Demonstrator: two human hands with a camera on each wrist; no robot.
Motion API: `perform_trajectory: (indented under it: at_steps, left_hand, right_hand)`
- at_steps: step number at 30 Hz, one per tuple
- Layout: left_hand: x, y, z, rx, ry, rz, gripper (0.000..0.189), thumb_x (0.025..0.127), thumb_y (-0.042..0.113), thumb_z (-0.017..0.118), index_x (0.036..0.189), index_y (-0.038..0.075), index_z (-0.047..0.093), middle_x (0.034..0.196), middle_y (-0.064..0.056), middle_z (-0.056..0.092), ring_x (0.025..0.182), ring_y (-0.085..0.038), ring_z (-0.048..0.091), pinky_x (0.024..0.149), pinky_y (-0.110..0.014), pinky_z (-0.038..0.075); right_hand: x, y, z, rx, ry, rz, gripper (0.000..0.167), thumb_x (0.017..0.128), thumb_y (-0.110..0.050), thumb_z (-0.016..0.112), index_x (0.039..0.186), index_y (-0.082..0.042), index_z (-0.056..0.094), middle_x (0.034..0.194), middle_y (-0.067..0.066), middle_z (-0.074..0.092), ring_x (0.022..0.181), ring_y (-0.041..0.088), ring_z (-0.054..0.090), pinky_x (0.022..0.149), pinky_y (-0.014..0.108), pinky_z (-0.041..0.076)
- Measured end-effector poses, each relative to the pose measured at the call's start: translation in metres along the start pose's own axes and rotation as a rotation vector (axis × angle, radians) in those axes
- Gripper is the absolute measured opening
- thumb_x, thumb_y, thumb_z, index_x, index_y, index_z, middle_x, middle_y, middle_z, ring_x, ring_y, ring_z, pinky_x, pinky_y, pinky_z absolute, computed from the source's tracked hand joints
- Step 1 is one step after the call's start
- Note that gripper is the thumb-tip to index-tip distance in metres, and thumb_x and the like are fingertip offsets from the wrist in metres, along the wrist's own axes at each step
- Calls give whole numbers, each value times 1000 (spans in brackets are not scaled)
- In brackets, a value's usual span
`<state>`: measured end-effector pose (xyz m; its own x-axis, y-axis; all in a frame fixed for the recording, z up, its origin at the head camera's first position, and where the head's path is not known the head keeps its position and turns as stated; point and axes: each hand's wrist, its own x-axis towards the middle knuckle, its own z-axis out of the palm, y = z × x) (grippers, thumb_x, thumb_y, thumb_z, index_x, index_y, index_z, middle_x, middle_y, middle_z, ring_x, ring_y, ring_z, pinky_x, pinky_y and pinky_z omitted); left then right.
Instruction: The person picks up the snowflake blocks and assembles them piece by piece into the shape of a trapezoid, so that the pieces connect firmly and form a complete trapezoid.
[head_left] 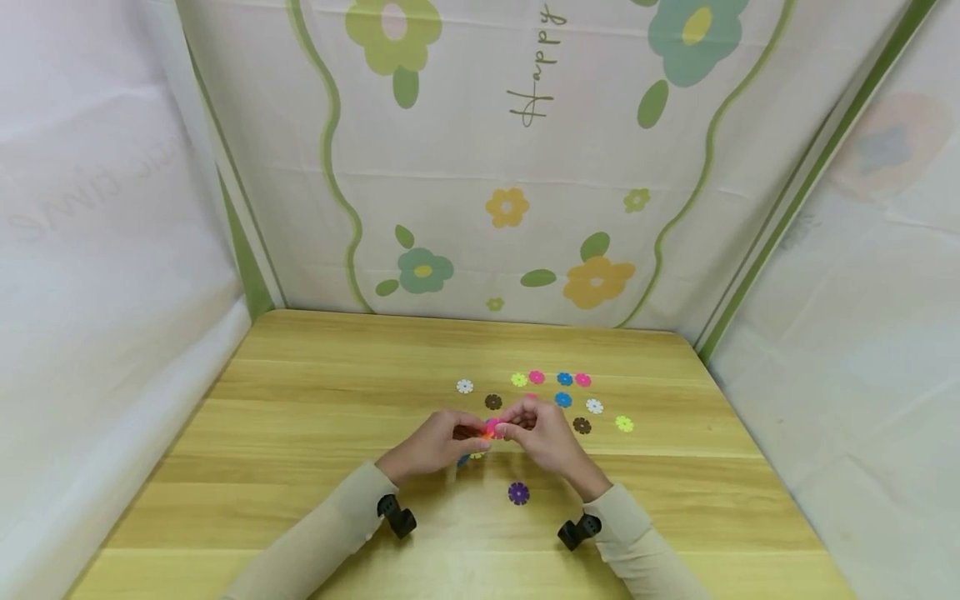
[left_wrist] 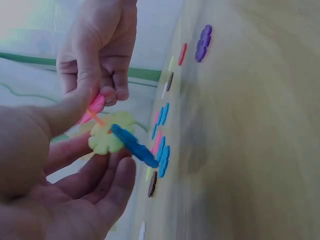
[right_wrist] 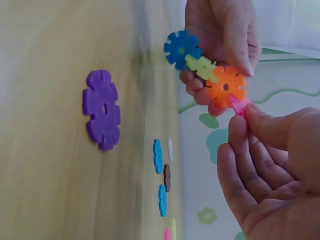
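Observation:
Above the table, both hands meet at a short chain of slotted plastic flower discs. My left hand (head_left: pixel 431 446) pinches the orange flower disc (right_wrist: pixel 219 91) between thumb and fingers. Slotted into that one is a yellow-green disc (right_wrist: pixel 202 68), with a blue disc (right_wrist: pixel 176 52) at the chain's far end. Between the thumb and forefinger of my right hand (head_left: pixel 547 440) is a pink disc (right_wrist: pixel 239 105), set edge-on against the orange disc's rim; its far part is hidden by the fingertips.
A purple disc (head_left: pixel 518 493) lies on the wooden table (head_left: pixel 300 517) just in front of the hands. Beyond them are scattered loose discs, among them a white one (head_left: pixel 465 387), a brown one (head_left: pixel 492 402) and a blue one (head_left: pixel 563 400). Printed cloth walls (head_left: pixel 450 167) enclose the table.

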<state>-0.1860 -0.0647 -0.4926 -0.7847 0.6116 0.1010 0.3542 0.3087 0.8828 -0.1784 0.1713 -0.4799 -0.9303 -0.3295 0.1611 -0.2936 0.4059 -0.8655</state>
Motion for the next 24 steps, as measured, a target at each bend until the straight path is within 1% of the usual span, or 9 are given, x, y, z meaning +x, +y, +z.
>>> perform_trajectory:
  at_steps: [3, 6, 9, 13, 15, 17, 20, 22, 24]
  left_hand:
    - [1, 1, -3, -41, 6, -46, 28, 108, 35, 63, 129, 20, 74, 121, -1, 76, 108, -13, 70, 96, -28, 58]
    - [4, 3, -3, -58, 37, -48, 26, 108, 36, 62, 128, 23, 74, 123, 4, 75, 112, -13, 69, 99, -30, 57]
    - [7, 4, -3, -59, 54, -28, 20, 108, 32, 63, 121, 23, 75, 117, 4, 74, 107, -14, 69, 95, -30, 58]
    - [10, 5, -1, -66, 58, -17, 16, 108, 28, 64, 113, 20, 76, 109, 2, 74, 97, -15, 68, 87, -28, 58]
    - [10, 5, 0, -73, 58, -24, 15, 108, 28, 64, 110, 19, 76, 105, 2, 73, 93, -16, 66, 83, -28, 57]
    - [10, 5, 0, -82, 56, -34, 15, 108, 28, 63, 108, 19, 75, 103, 1, 72, 91, -17, 65, 80, -28, 56]
    - [9, 3, -1, -88, 55, -39, 15, 108, 29, 63, 107, 20, 75, 101, 0, 71, 89, -20, 64, 78, -29, 55]
    - [8, 1, -2, -93, 52, -38, 16, 108, 29, 63, 107, 19, 75, 100, -2, 70, 90, -23, 64, 78, -29, 55]
    - [8, 0, -3, -95, 52, -40, 16, 108, 29, 63, 107, 19, 75, 99, -3, 70, 90, -26, 64, 76, -28, 54]
  right_hand:
    - [1, -1, -3, 0, -25, 6, 5, 96, -16, 79, 100, -13, 76, 93, 3, 77, 87, 40, 74, 70, 36, 62]
    - [1, -2, -4, -6, -43, 6, 7, 97, -16, 78, 102, -13, 76, 93, 3, 77, 87, 38, 75, 72, 42, 63]
    - [1, -2, -3, -4, -52, -1, 7, 97, -14, 77, 104, -12, 76, 94, 4, 78, 88, 36, 76, 76, 48, 63]
    - [1, -1, -3, 7, -74, -14, 8, 99, -13, 75, 105, -9, 76, 95, 6, 78, 88, 36, 77, 79, 49, 63]
    - [0, -1, -5, 8, -97, -21, 10, 99, -13, 74, 107, -8, 76, 97, 7, 78, 90, 35, 77, 80, 47, 64]
    - [-2, -2, -8, -10, -130, -31, 12, 101, -15, 73, 110, -7, 76, 99, 7, 78, 91, 32, 77, 81, 43, 64]
    - [-7, -2, -15, -69, -187, -44, 16, 101, -15, 72, 113, -5, 75, 101, 5, 77, 90, 20, 75, 81, 33, 64]
    - [-12, -1, -20, -133, -231, -47, 17, 101, -15, 73, 114, -5, 76, 102, 3, 77, 90, 11, 72, 81, 26, 62]
    - [-18, -1, -24, -193, -270, -48, 19, 100, -15, 74, 115, -3, 76, 101, 1, 77, 89, 5, 70, 82, 23, 60]
